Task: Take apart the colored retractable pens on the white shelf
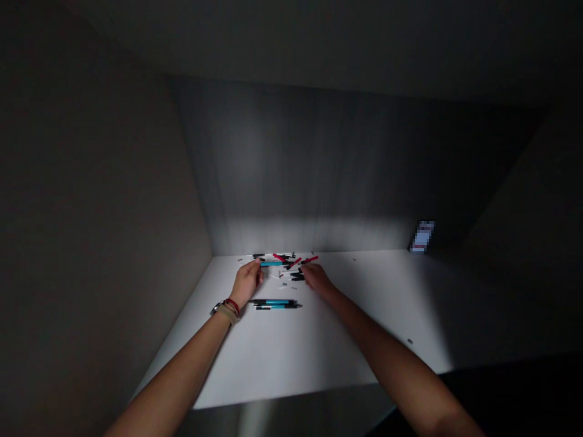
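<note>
On a white table [319,346] lies a scatter of pen parts [291,264] near the back wall: red, black and blue barrels plus small pale bits. My left hand [248,282] pinches the end of a blue pen barrel [273,263] lying at the pile's left side. My right hand [316,279] rests fingers-down at the pile's right edge, next to black pieces [297,276]; whether it grips anything is hidden. Two assembled blue-and-black pens [276,304] lie side by side between my wrists.
Dark partition walls close in on the left, back and right. A small blurred white object [422,237] stands at the back right corner. A tiny dark speck [410,341] sits on the table's right part. The table's near edge is in shadow.
</note>
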`<state>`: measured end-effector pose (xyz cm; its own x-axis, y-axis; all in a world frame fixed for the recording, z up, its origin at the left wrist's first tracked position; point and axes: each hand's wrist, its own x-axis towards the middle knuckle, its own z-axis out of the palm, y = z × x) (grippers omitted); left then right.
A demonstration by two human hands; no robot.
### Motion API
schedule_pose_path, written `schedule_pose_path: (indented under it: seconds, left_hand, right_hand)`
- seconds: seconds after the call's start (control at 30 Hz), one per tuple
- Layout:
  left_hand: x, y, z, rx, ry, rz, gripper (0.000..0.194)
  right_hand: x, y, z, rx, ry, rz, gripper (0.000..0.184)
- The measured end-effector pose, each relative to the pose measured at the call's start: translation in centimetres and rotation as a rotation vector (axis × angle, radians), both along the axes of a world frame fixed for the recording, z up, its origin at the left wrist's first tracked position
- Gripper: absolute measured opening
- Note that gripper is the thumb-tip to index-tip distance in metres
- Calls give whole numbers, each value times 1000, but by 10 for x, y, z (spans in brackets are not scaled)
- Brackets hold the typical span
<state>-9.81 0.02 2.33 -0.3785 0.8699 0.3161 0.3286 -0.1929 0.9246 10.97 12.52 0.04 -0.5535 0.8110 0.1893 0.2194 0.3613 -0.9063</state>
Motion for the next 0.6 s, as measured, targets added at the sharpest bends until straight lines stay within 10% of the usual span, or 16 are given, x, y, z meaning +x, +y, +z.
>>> schedule_pose_path:
  seconds: [0.23,0.6]
  left_hand:
    - [3,2,-5,-15,5,-40,57]
    - [7,6,-13,17,19,-42,58]
  right_hand:
    - [1,-3,4,180,-101,-1,24]
    - [4,-6,9,-240,149,225,37]
